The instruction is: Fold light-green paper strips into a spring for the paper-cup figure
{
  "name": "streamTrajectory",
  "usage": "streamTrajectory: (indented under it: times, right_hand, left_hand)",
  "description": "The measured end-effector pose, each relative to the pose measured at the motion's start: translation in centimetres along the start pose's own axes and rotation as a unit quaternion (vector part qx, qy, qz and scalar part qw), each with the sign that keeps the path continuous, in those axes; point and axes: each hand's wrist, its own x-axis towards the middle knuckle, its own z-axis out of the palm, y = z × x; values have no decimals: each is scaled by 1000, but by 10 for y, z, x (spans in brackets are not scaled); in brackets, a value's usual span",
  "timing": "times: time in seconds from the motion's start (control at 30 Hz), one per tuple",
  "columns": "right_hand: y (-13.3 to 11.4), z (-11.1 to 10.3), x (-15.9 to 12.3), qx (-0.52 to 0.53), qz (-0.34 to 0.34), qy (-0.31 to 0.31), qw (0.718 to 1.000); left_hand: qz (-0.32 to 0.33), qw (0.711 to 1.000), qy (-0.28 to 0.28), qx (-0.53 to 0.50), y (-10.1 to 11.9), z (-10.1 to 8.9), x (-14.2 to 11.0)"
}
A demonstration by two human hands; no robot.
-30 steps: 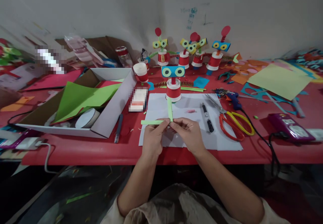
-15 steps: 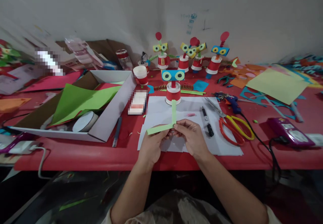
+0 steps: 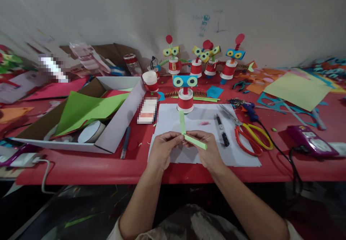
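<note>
Two light green paper strips [image 3: 182,122] meet at a folded joint between my hands, one pointing away from me, the other slanting right over my right hand. My left hand [image 3: 163,147] pinches the joint, thumb on top. My right hand [image 3: 207,147] is closed at the joint from the other side, its fingertips partly hidden under the strip. Below lie white paper sheets [image 3: 164,121]. Just beyond stands a paper-cup robot [image 3: 185,101] with a blue eye piece and springy folded arms. A small pink folded spring [image 3: 204,123] and a black pen [image 3: 222,130] lie to the right.
Scissors [image 3: 247,135] with red and yellow handles and a glue gun [image 3: 250,112] are at the right. A white box [image 3: 121,115] of coloured paper stands left, a marker [image 3: 125,142] beside it. Several finished cup robots [image 3: 229,69] line the wall, near stacked cups [image 3: 150,81].
The near strip has swung from pointing left over my left hand to pointing right over my right hand. My left thumb now presses the joint, where my right thumb was before.
</note>
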Motion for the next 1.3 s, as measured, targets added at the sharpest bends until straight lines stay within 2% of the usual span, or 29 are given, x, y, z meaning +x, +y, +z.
streamTrajectory:
  times: [0.13,0.37,0.53,0.67,0.77,0.93,1.03,1.17,1.3]
  right_hand:
    - [1,-2,0,-18,-12,-20,1000]
    - [4,-2,1,-25,-14,-39,999]
    - [2,1,3,-1,11,-25,1000]
    - [2,1,2,-16,9,-31,999]
    - [3,1,2,-31,19,-21,999]
    - [6,-2,3,-41,26,-12,999]
    - [7,-4,4,-55,12,-13,998]
    - [7,-5,5,-72,11,-4,997]
    - [5,-5,5,-85,9,-3,996]
  left_hand:
    - [18,1000,6,-6,-3,-2,3]
    - [39,998,52,-27,-8,2,2]
    - [29,998,22,-42,-8,3,1]
    - [49,998,4,-28,-3,2,0]
    - [65,997,28,2,-1,1,1]
    - [41,996,56,-59,-4,3,2]
    - [38,997,36,-64,-2,4,-1]
    - [23,999,-11,-20,4,1,-3]
    - [37,999,4,-15,4,1,-3]
